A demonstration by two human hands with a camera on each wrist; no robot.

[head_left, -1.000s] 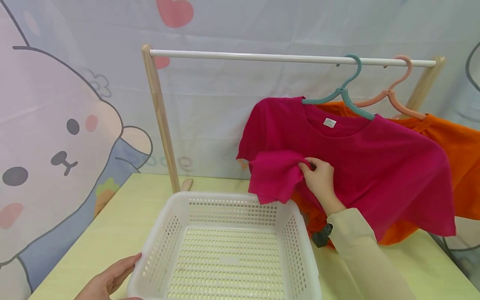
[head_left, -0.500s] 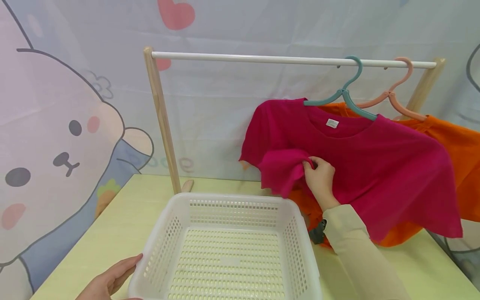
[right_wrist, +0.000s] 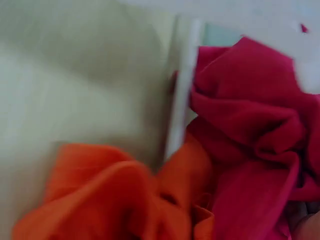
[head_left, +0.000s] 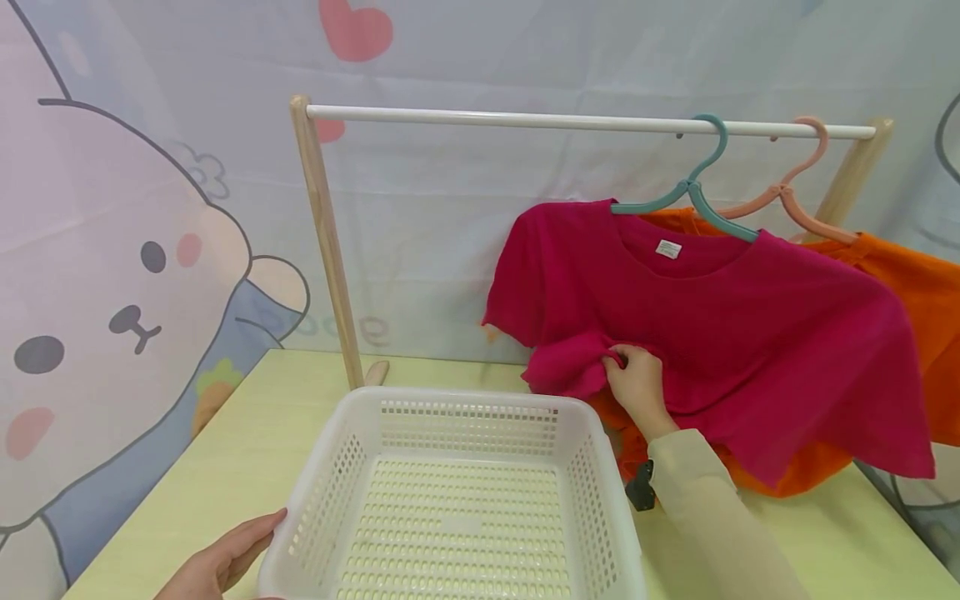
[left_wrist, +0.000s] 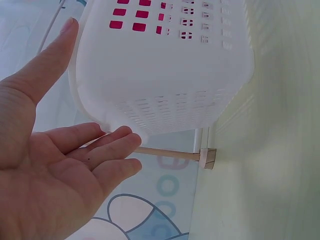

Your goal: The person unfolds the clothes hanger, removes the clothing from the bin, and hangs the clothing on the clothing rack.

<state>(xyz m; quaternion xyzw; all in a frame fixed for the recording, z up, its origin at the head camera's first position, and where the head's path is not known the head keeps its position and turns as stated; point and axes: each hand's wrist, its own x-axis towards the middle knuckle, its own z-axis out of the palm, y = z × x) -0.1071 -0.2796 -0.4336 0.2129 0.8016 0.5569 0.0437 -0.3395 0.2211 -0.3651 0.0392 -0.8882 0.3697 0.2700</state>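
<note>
A magenta T-shirt (head_left: 720,333) hangs on a teal hanger (head_left: 712,212). My right hand (head_left: 639,387) pinches a gathered fold of it low on its left part, just beyond the basket's back right corner. In the right wrist view the magenta cloth (right_wrist: 245,115) is bunched, with only a sliver of the hand at the lower right corner. My left hand (head_left: 228,554) is at the left side of a white plastic basket (head_left: 465,395). Seen from the left wrist, its relaxed fingers (left_wrist: 112,150) touch the basket's rim, the thumb spread apart.
Behind the magenta shirt, an orange T-shirt (head_left: 930,333) hangs on a pink hanger (head_left: 806,217). Both hangers hook over the white rod (head_left: 487,117) of a wooden-legged rack. A printed cloth backdrop (head_left: 450,250) stands behind the pale table (head_left: 247,433).
My right hand has moved down with the pinched fold, and the loose cloth flap has dropped and drawn in to the right. The left hand stays at the basket.
</note>
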